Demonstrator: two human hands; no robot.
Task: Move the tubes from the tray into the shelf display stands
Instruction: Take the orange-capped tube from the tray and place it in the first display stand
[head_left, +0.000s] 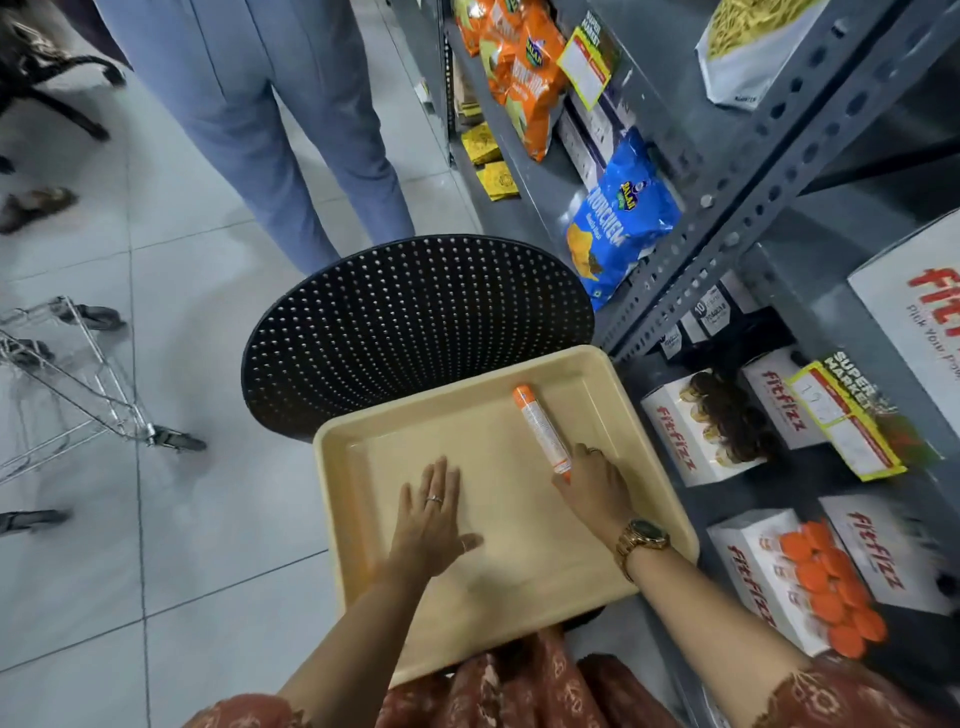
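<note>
**Last tube under the right hand**

Tube (542, 435), orange-capped with a white label, lies alone on the floor of the beige tray (363, 519), towards the tray's right side and angled with its cap away from the person. No other tube shows in the tray, so by my reading this is the final pick of the job.

The right hand (592, 486) is at the tube's near end, thumb touching one side and fingers curled over the other; its grip looks to be closing round the tube, though the tube is flat on the tray and not yet lifted. The left hand (431, 514) rests palm down on the bare tray floor, its grip spread flat and holding nothing, probably steadying the tray, which sits on a black perforated stool (415, 322).

The shelf (810, 467) stands just beside the tray on the right. A white display stand (769, 582) there is already packed with orange caps; another stand (696, 431) above it holds dark-capped tubes.

The next move calls for a firm pinch, a lift clear of the tray's rim, then turning the tube upright and finding a free slot among the orange caps. Whether one is open I cannot tell.
</note>
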